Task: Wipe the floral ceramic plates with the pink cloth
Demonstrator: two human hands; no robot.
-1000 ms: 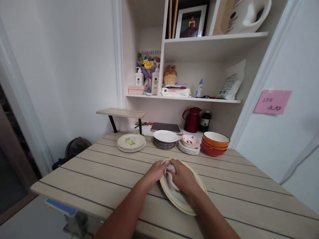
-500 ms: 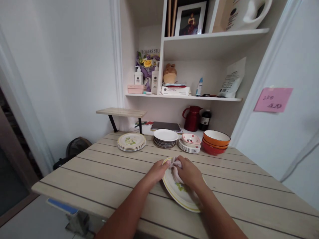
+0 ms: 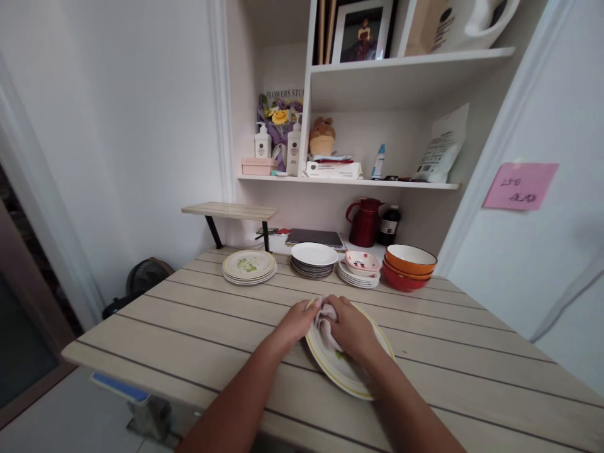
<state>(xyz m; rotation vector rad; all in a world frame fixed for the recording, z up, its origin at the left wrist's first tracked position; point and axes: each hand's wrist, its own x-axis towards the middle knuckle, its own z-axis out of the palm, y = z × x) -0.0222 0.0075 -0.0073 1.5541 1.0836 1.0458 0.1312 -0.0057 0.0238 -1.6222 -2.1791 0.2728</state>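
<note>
A cream plate with a yellow rim (image 3: 330, 372) lies on the wooden table (image 3: 198, 314) in front of me. My left hand (image 3: 295, 322) grips the plate's left edge. My right hand (image 3: 353, 332) presses a crumpled white cloth (image 3: 324, 324) onto the plate's inner surface. A green pattern shows on the plate just below the cloth.
Along the table's far side stand a stack of cream patterned plates (image 3: 249, 267), a stack of white plates (image 3: 314, 259), small plates with a red-dotted dish (image 3: 361, 269) and stacked orange and red bowls (image 3: 409, 267). Behind them are a red jug (image 3: 364, 223) and wall shelves.
My right hand has rubbed the cloth around on the plate, shifting up and back a little. My left hand stays on the plate's edge. The view has drifted slightly.
</note>
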